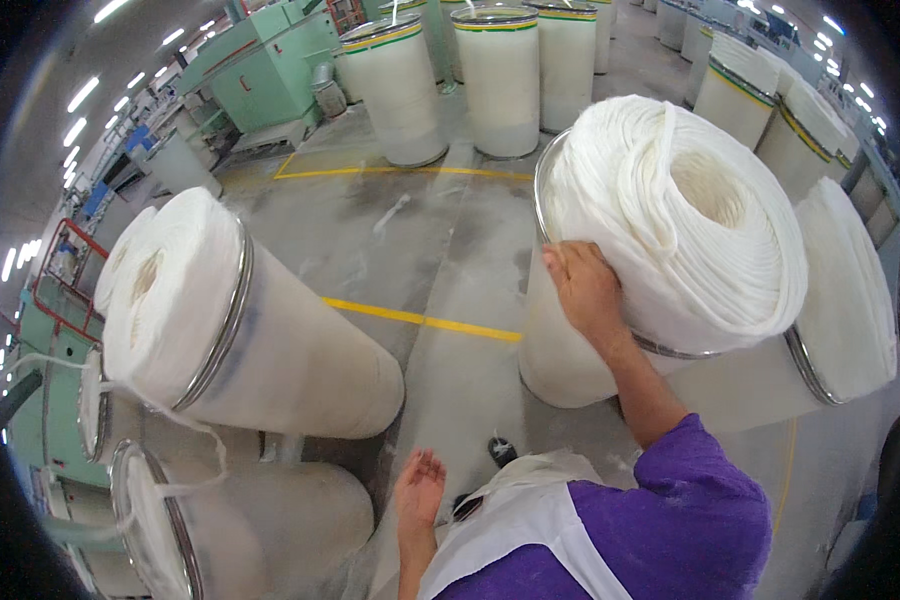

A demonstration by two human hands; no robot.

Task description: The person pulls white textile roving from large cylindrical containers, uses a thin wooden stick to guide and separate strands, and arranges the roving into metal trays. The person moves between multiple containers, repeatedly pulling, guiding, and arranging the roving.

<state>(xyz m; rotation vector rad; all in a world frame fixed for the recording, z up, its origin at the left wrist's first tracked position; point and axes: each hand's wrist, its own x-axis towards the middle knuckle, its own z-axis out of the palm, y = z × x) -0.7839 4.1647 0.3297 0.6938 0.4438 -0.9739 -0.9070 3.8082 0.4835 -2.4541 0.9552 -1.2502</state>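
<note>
My right hand [585,285] is closed on the near left rim of a tall white sliver can [560,345]. Thick coils of white fibre sliver [660,230] bulge above that can's metal rim, with a round hollow in their middle and a loose strand over the top. Low in front of my body, my left hand [420,488] hangs with its fingers loosely apart, holding nothing. To its left stands another sliver can [300,350], heaped with white sliver [175,300].
Another full can [760,375] stands right of mine. More cans [260,520] line the lower left, trailing a loose sliver strand [210,440]. Cans with striped rims [500,90] stand ahead, near a green machine [280,80]. Yellow lines [420,320] mark the grey floor.
</note>
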